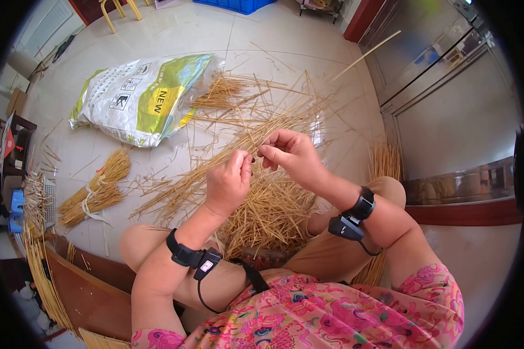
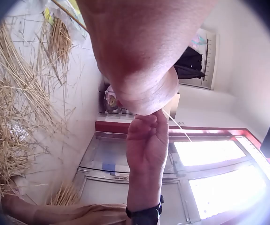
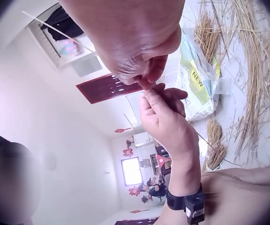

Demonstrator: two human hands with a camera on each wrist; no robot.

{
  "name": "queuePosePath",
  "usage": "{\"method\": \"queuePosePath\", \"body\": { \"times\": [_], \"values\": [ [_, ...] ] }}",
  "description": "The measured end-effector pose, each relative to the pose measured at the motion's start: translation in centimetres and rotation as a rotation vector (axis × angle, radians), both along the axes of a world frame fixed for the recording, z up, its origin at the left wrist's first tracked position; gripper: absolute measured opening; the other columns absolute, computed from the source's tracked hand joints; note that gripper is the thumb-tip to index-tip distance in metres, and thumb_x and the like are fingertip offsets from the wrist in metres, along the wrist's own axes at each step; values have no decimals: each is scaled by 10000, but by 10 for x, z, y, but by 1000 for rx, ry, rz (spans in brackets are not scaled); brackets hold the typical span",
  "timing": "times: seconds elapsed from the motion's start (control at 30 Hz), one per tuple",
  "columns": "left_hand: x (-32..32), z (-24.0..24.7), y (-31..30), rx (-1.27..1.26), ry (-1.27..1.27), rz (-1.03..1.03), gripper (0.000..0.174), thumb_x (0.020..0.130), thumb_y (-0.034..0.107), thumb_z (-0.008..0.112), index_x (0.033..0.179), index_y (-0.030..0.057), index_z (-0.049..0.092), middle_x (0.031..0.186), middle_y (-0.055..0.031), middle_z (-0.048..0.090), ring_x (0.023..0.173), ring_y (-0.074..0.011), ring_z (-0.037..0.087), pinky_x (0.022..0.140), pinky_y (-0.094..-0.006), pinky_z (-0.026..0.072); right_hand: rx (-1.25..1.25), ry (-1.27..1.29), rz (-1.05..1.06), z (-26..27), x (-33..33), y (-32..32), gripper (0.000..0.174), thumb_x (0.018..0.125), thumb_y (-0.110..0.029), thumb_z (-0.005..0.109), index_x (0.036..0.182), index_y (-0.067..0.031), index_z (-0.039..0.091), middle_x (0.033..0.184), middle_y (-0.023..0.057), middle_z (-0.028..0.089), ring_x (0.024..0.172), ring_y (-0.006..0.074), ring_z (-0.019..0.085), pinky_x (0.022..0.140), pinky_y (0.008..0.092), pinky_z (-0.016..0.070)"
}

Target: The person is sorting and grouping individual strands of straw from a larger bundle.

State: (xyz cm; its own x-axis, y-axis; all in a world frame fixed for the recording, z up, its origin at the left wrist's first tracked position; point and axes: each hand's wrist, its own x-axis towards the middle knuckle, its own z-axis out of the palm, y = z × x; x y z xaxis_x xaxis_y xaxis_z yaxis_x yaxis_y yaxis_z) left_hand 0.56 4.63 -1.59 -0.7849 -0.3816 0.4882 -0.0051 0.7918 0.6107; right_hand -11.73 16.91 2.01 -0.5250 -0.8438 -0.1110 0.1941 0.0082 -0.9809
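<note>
My hands meet fingertip to fingertip above a heap of straw on the floor. The left hand (image 1: pixel 227 181) has curled fingers and pinches a thin straw stalk. Just to its right, the right hand (image 1: pixel 298 158) holds the same stalk between thumb and fingers. One end of the straw stalk (image 1: pixel 367 54) sticks out pale toward the upper right; it also shows beyond the left hand (image 3: pixel 165 119) in the right wrist view. Fingers hide the stalk's middle. Below lies the loose straw heap (image 1: pixel 268 218), between the person's bent legs.
A white and green plastic sack (image 1: pixel 140 99) with straw at its mouth lies ahead. To the left is a tied straw bundle (image 1: pixel 99 189). Long stalks (image 1: pixel 215 154) spread over the tiled floor. Metal-framed doors (image 1: pixel 454 116) stand at right, with another straw bundle (image 1: pixel 385 161) beside them.
</note>
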Motion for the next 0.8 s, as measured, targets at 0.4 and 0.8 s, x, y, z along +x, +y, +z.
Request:
{"method": "queuePosePath", "body": {
  "times": [0.4, 0.8],
  "values": [
    [0, 0, 3, -53, 8, -40, 67, 854, 114, 587, 840, 75, 534, 588, -81, 572, 500, -268, 572, 447, -365, 426, -67, -57, -68, -7, 5, -1, 51, 837, -33, 544, 837, 5, 578, 734, 37, 600, 619, 91, 576, 559, 221, 467],
    [3, -3, 5, -15, 93, -85, 52, 877, 106, 555, 886, 57, 537, 626, -90, 580, 523, -271, 575, 463, -359, 429, 4, -219, -7, -6, 10, 0, 26, 812, -36, 555, 823, -49, 575, 674, 5, 564, 559, 81, 535, 502, 203, 412]
  ]
}}
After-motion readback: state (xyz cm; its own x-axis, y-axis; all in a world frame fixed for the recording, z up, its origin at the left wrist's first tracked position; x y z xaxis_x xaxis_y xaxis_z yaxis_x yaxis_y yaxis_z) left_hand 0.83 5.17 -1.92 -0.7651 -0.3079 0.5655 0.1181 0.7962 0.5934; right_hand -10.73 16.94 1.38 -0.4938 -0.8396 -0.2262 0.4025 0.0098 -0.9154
